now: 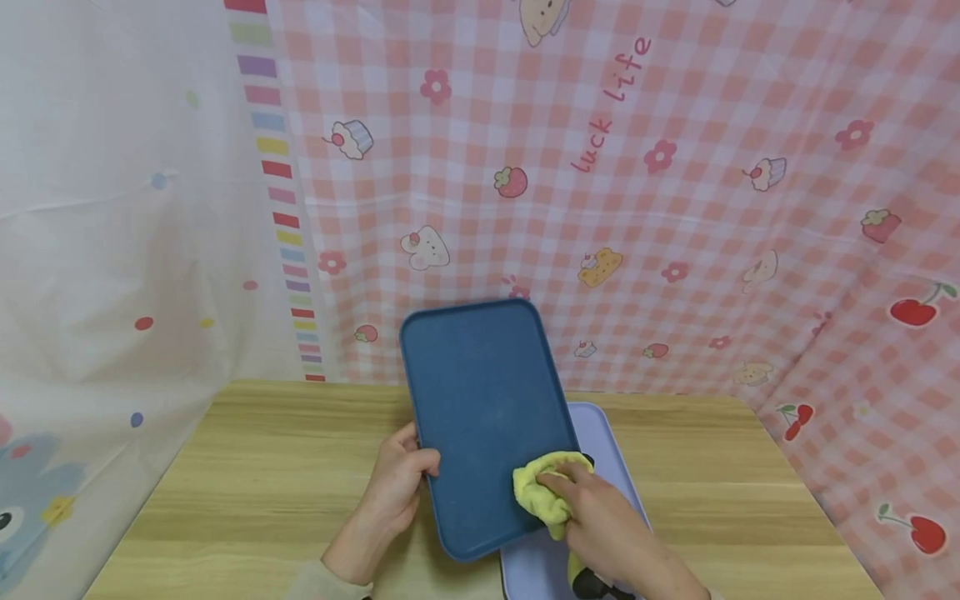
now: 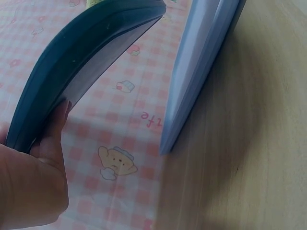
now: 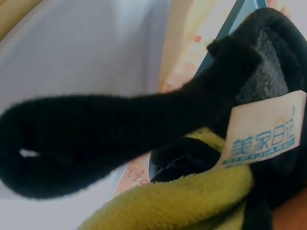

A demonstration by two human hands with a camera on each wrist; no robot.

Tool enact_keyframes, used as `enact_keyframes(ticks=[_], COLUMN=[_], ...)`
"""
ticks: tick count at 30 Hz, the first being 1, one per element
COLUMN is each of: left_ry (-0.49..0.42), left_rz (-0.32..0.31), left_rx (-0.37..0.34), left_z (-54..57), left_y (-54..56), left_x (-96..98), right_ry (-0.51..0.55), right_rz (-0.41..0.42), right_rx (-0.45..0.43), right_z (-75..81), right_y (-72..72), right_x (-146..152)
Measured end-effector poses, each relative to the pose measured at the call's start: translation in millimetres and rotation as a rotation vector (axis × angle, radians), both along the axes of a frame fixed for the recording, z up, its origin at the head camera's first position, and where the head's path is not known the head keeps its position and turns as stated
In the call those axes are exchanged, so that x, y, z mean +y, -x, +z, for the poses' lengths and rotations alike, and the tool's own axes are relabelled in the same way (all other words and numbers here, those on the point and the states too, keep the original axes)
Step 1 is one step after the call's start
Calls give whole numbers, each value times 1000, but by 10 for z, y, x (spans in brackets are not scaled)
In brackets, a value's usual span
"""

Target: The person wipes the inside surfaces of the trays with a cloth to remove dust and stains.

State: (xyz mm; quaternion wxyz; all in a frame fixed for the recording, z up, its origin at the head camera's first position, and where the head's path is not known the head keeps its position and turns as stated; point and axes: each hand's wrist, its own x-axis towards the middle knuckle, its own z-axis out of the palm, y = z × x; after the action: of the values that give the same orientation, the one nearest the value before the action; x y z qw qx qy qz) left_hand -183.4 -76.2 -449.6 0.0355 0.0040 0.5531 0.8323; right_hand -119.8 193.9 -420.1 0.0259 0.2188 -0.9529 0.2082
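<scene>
A dark blue rectangular tray is held up at a tilt over the table. My left hand grips its left edge, thumb on the inner face; the left wrist view shows the fingers behind the rim. With my right hand I hold a bunched yellow and black cloth against the tray's lower right part. Close up in the right wrist view, the fluffy cloth has a black hanging loop and a white printed label. Most right-hand fingers are hidden there.
Behind and below the blue tray, a lavender tray lies on the wooden table. A pink checked curtain hangs along the table's back and right side, and a whitish one on the left.
</scene>
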Motion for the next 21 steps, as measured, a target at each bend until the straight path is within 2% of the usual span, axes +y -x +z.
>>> enact_keyframes(ticks=[7,14,18,21], left_ry=[-14,-12,-12,-5], left_rz=[17,9,6,5], left_rx=[-5,-11,-12,-10], left_z=[9,3,3,-1], left_y=[-6,6,7,6], left_x=[8,-3,-8,-14], right_ry=[-10,-37,-46,-51], right_rz=[46,91,132,177], right_rx=[-12,-62,-92,-78], right_z=[-13,7,29,35], right_y=[-21,-60,-76,-91], right_x=[-7,-107,-199,-260])
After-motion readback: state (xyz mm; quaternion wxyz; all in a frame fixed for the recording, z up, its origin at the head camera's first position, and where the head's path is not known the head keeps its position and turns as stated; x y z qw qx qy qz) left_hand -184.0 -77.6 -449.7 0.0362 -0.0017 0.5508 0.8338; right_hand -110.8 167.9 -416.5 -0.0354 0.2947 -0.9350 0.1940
